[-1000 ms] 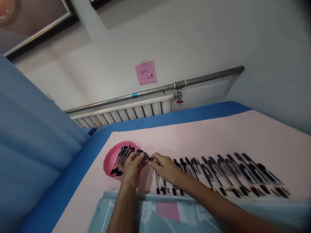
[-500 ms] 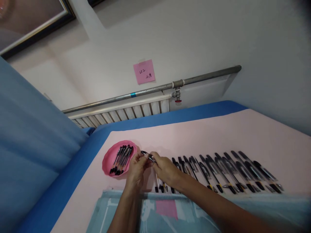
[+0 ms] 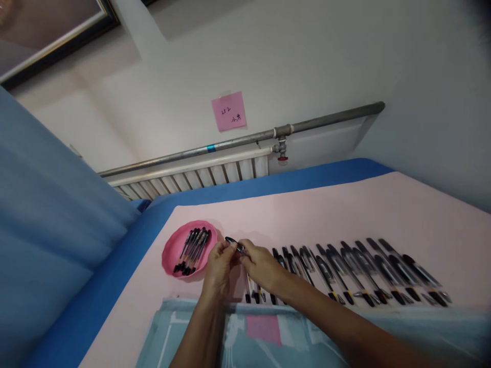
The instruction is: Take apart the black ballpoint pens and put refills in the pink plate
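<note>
Between my two hands, just right of the pink dish, is a pen (image 3: 230, 240) with a black, shiny end pointing up and to the left. My left hand (image 3: 218, 268) pinches it from the left side. The fingers of my right hand (image 3: 264, 267) close on its other end, which they partly hide. Assembled black pens (image 3: 195, 249) lie together in the scalloped pink dish (image 3: 166, 261). Right of my hands, pen parts lie in slanting rows: black caps (image 3: 378, 246), clear barrels with black ends (image 3: 399, 271), and small silvery tips (image 3: 428, 299). My right forearm covers some parts.
A pale pink sheet (image 3: 307, 209) covers the blue tabletop (image 3: 245, 190). Light-blue patterned cloth (image 3: 184, 327) lies along the near edge. A blue curtain (image 3: 46, 204) hangs at the left. Behind the table are a radiator (image 3: 218, 176) and a metal pipe (image 3: 326, 122) along the wall.
Both hands stay at nearly the same spot with the pen between them; their fingers have shifted slightly on it. The view has moved a little. The dish and rows look the same.
</note>
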Demonstrator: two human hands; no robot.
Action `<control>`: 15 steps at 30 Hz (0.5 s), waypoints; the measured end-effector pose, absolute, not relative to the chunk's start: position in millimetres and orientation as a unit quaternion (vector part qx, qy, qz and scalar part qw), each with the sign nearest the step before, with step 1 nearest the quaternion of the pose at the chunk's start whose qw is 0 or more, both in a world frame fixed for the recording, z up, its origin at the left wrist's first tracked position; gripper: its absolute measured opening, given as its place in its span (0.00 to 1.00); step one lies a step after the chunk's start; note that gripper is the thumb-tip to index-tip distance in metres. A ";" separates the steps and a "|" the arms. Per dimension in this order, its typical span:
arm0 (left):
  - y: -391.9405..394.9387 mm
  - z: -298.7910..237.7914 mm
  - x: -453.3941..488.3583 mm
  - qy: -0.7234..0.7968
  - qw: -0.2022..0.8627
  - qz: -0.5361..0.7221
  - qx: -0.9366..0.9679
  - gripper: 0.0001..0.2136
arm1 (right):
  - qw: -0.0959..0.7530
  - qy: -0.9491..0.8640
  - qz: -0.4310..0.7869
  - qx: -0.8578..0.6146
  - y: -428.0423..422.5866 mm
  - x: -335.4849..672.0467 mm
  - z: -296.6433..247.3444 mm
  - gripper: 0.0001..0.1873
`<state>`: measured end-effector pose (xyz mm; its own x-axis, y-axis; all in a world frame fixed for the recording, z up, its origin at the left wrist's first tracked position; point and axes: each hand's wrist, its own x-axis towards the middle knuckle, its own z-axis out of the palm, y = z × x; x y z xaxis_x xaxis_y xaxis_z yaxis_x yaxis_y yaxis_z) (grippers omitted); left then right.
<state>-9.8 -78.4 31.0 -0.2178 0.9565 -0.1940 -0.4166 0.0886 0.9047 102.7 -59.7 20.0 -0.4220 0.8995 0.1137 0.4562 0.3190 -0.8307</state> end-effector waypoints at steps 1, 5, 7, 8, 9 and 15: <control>-79.4 32.1 -7.3 0.472 0.563 0.618 0.279 0.13 | 0.309 -0.752 0.373 -0.447 -58.2 102.5 20.4 0.13; -83.4 34.1 3.6 0.453 0.597 0.604 0.272 0.13 | 0.332 -0.749 0.370 -0.437 -53.9 102.8 22.1 0.14; -83.7 33.6 5.8 0.453 0.605 0.594 0.276 0.12 | 0.321 -0.758 0.372 -0.429 -54.2 102.9 22.1 0.13; -83.2 33.6 5.0 0.453 0.600 0.597 0.280 0.12 | 0.320 -0.760 0.372 -0.426 -54.8 102.8 21.9 0.14; -82.4 34.0 2.4 0.452 0.591 0.603 0.288 0.12 | 0.323 -0.761 0.371 -0.422 -55.4 102.6 21.5 0.15; -75.2 44.0 -59.6 0.546 0.323 0.696 0.335 0.13 | 0.361 -0.768 0.342 -0.404 -55.4 103.5 19.1 0.26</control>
